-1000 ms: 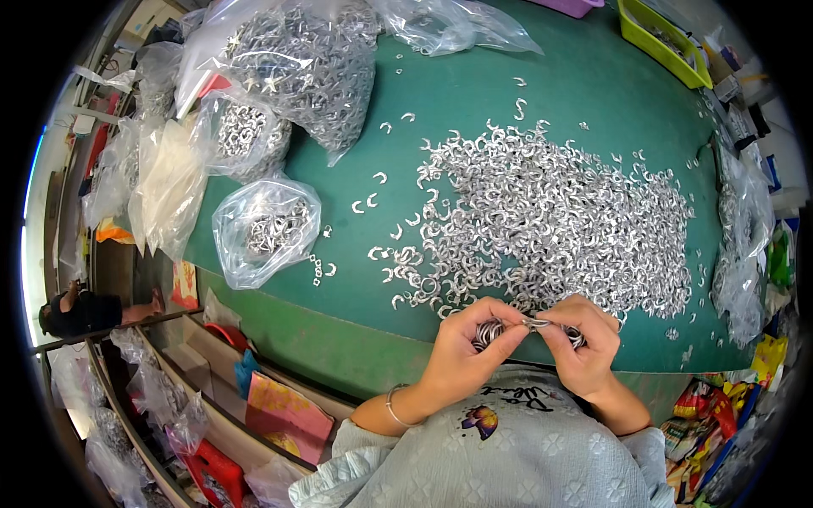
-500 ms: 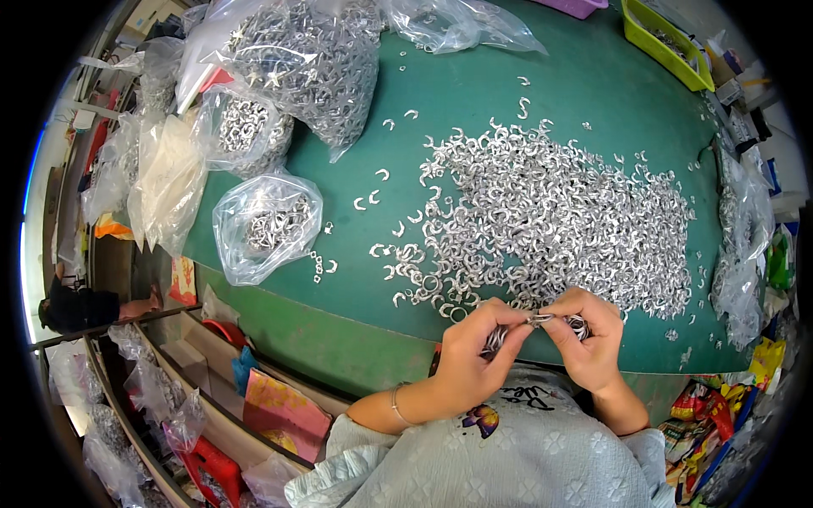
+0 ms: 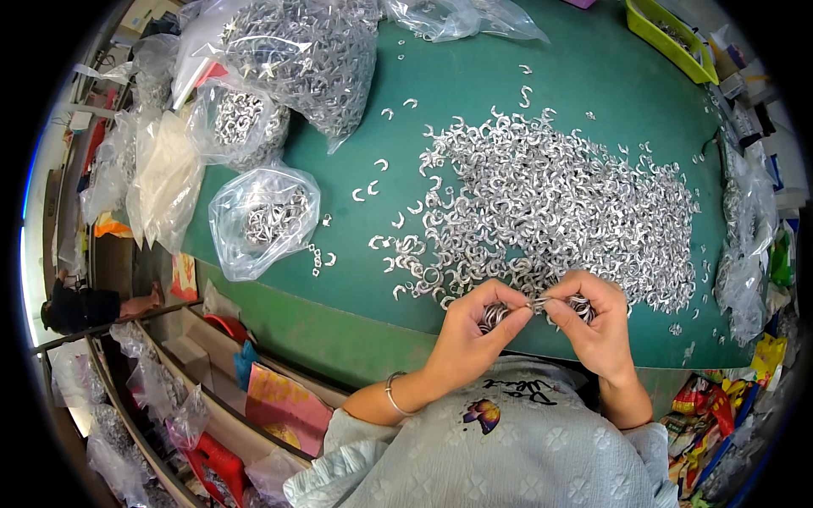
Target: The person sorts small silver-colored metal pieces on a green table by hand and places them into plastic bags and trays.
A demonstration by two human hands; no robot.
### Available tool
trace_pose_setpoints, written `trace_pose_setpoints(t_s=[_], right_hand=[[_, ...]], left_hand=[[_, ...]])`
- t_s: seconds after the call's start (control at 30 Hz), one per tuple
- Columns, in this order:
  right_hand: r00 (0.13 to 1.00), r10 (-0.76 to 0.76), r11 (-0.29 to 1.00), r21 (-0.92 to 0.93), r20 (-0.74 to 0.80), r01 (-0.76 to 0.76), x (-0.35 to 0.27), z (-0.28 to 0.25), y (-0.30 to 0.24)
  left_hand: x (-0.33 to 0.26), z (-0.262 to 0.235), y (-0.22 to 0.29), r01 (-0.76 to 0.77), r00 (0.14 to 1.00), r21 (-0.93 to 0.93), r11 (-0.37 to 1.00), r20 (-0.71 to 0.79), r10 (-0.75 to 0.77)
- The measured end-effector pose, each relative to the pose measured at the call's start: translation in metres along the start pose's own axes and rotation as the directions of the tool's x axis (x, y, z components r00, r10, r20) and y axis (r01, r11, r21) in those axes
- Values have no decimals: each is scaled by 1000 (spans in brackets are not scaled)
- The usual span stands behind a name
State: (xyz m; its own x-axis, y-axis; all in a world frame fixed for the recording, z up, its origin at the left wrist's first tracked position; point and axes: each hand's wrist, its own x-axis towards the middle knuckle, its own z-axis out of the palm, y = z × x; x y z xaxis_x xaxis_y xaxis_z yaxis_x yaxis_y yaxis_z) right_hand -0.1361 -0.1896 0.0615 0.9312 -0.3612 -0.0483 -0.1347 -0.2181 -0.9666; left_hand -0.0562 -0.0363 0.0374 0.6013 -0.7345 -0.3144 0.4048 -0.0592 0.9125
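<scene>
A broad pile of silvery C-shaped metal pieces (image 3: 584, 203) covers the right part of a green tabletop (image 3: 364, 254). At the pile's near edge, my left hand (image 3: 474, 330) and my right hand (image 3: 597, 322) meet, fingertips pinched together. Between the fingertips is a small silvery metal piece (image 3: 537, 303); its exact form is too small to make out. More curved metal pieces lie cupped in both palms, a cluster (image 3: 494, 317) in the left and another (image 3: 581, 308) in the right.
An open clear bag (image 3: 264, 224) of metal pieces stands left, with fuller bags (image 3: 296, 68) behind it. A yellow-green basket (image 3: 673, 38) is at the far right. Plastic-wrapped goods (image 3: 741, 254) line the right edge. Shelves with bags (image 3: 169, 398) stand lower left, where another person (image 3: 80, 305) shows.
Both hands have shifted slightly up in the picture, still pinching together at the fingertips. The view has moved a little; the pile and bags look the same.
</scene>
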Motion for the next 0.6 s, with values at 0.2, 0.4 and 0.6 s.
trace_pose_setpoints(t_s=[0.2, 0.4, 0.6], right_hand=[[999, 50, 998, -27, -7, -50, 6, -1, 2], [997, 73, 996, -44, 27, -72, 6, -2, 4], [999, -41, 985, -167, 23, 45, 2, 4, -6]], left_hand=[[11, -7, -4, 228, 972, -372, 900, 138, -190], [12, -2, -8, -5, 999, -168, 986, -41, -2], [5, 4, -17, -79, 993, -115, 990, -96, 68]])
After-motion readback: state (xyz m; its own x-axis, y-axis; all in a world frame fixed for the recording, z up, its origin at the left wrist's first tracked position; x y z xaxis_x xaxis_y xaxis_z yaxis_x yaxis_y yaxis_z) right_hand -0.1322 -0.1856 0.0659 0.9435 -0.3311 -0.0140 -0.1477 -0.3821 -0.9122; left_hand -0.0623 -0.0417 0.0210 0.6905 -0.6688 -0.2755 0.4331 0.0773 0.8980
